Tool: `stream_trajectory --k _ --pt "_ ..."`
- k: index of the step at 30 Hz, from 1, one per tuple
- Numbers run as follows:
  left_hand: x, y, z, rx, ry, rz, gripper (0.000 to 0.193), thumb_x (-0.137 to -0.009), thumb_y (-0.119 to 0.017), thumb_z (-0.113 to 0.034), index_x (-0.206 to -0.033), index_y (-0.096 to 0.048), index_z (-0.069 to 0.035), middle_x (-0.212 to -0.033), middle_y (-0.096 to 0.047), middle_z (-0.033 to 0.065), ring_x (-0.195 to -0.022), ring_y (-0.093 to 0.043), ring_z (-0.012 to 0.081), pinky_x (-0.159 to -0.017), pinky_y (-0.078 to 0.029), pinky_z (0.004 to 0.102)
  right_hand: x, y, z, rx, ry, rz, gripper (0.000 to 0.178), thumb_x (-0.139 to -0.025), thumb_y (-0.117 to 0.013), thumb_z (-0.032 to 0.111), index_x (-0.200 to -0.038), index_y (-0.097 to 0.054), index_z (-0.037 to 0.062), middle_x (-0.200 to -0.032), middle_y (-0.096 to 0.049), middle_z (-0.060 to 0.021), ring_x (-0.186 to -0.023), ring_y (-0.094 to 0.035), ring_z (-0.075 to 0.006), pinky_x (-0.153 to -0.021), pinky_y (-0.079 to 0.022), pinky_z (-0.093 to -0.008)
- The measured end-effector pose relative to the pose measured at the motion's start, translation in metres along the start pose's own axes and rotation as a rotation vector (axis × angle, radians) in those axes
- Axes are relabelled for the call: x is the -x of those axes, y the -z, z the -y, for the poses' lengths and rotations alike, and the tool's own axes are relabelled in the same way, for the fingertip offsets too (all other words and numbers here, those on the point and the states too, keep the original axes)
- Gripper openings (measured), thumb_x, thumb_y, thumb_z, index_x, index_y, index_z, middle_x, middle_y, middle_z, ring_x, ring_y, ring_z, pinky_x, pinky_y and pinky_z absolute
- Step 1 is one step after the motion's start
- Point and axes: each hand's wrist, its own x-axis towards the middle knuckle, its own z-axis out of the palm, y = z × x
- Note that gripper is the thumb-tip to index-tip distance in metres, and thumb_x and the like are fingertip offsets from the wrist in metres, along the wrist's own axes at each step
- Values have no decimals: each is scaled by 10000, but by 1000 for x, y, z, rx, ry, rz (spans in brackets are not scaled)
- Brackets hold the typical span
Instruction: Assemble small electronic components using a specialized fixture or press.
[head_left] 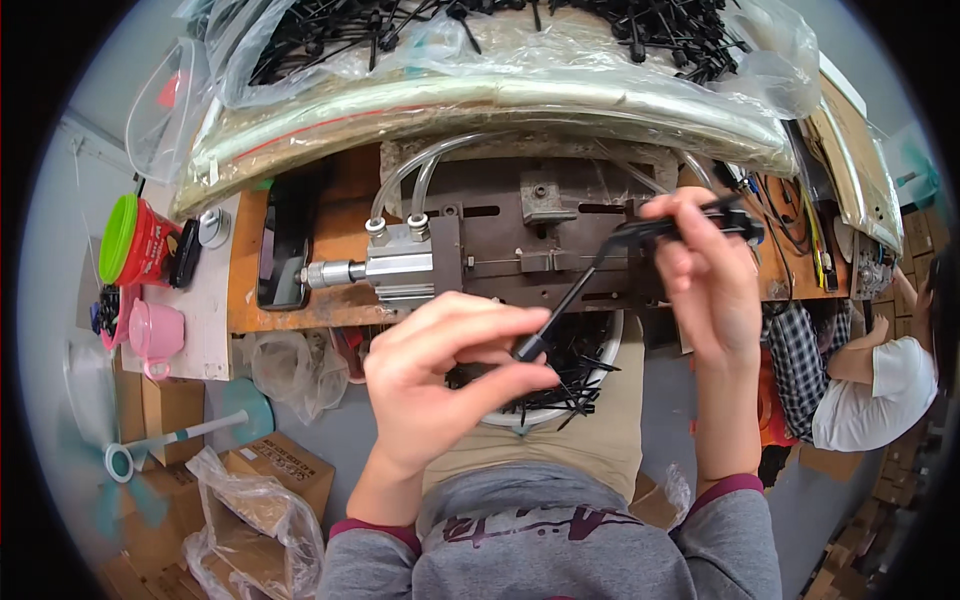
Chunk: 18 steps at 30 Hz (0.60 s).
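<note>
Between the thumb and fingers of my left hand [425, 375] is the lower end of a slim black rod [574, 297], with a thicker black tip. The rod slants up to the right, to a black plastic piece [640, 232] in my closed right hand [715, 270]. I cannot tell whether rod and piece are one part. Behind the hands sits a metal bench fixture with a small silver air cylinder [400, 268] and clear hoses [421, 185]. Below them, a white tub [612, 345] on my lap holds many thin black parts [575, 385].
Clear plastic with a heap of black parts [375, 35] spans the far side. A phone [283, 245], a pink cup [157, 330] and a red tub [150, 245] stand left. Cartons [285, 470] and a teal fan [245, 410] are lower left. Another person [880, 395] sits at right.
</note>
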Motion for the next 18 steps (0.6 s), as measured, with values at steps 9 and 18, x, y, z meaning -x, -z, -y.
stream_trajectory --k 9,18 --pt "17 -29 44 -860 -253 112 263 -744 -807 -73 -986 -709 -41 -1329 -646 130 -720 -690 197 -682 -563 278 23 -5 -5 215 153 -103 275 -1046 -533 173 -1116 -669 -56 -1109 -681 -171 -707 -566 -114 -595 -458 -236" --pt "3 -33 45 -1051 -306 149 247 -715 -814 -116 -939 -725 -63 -1264 -692 79 -610 -638 177 -596 -522 278 35 -3 -7 -9 15 -72 265 -1043 -514 159 -1086 -639 -71 -979 -620 -107 -640 -534 -96 -518 -420 -210"
